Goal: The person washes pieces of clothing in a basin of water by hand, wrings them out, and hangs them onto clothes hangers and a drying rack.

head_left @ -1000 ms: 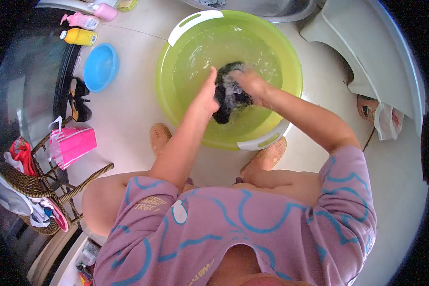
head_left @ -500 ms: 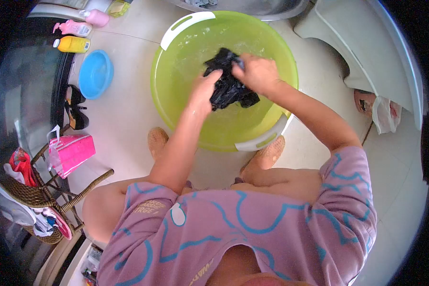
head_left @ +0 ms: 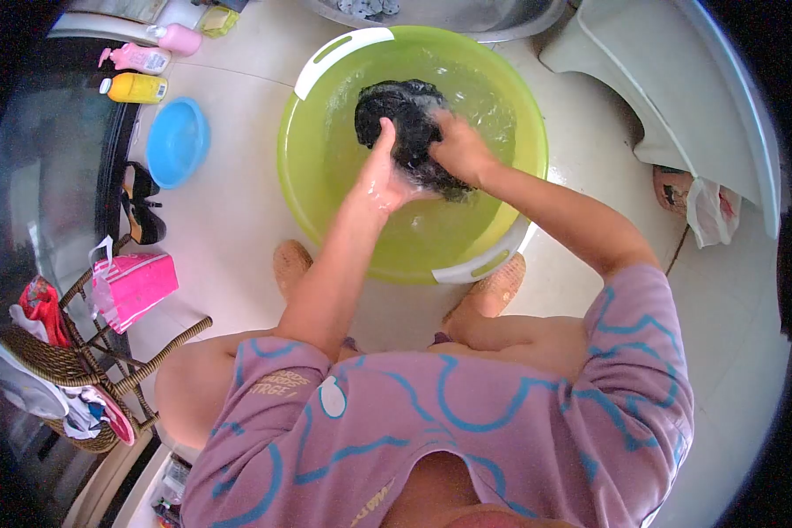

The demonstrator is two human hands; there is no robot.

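Pale floor [head_left: 238,167]; black cloth [head_left: 402,114] bulges farther left now; left hand [head_left: 389,174] and right hand [head_left: 459,151] grasping it.

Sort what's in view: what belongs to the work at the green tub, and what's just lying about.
In use:
- black cloth, between left hand and right hand
- green tub
- water

Apparently lying about:
- blue basin
- yellow bottle
- pink pump bottle
- black shoes
- pink bag

We are extending both bare forearms forward and inward, the left hand [head_left: 385,174] thumb-up with its palm facing inward, the right hand [head_left: 456,148] curling its fingers opposite, both wrists showing uncovered.
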